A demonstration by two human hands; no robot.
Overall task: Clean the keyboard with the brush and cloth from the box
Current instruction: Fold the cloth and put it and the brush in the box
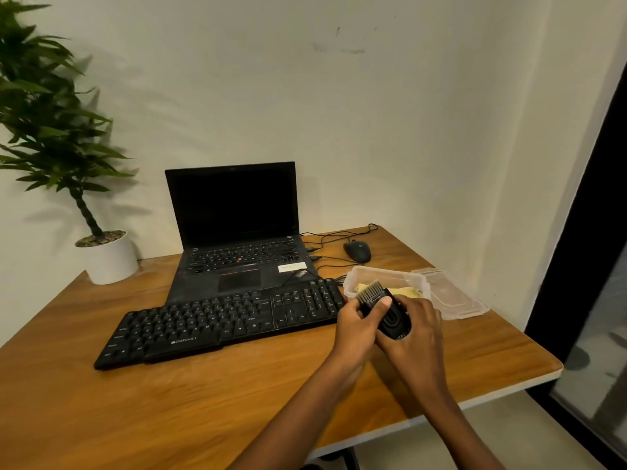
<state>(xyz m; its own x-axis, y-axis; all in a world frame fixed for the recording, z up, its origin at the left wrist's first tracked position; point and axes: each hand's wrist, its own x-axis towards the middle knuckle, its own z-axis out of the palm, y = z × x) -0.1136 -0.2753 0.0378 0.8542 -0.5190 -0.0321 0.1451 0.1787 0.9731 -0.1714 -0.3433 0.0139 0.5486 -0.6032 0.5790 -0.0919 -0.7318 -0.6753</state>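
"ZEBRONICS" on keyboard [217,323] front edge, laptop [237,232] sticker text unreadable

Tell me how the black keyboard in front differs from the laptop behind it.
The keyboard lies flat and slanted; the laptop stands open, its dark screen upright. The keyboard is wider than the laptop. The keyboard has a number pad; the laptop has a touchpad. Both are black and rest on the wooden table.

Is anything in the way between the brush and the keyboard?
Nothing visible is. The left hand and right hand hold the brush just beside the right end of the keyboard. Only the left hand itself lies between them.
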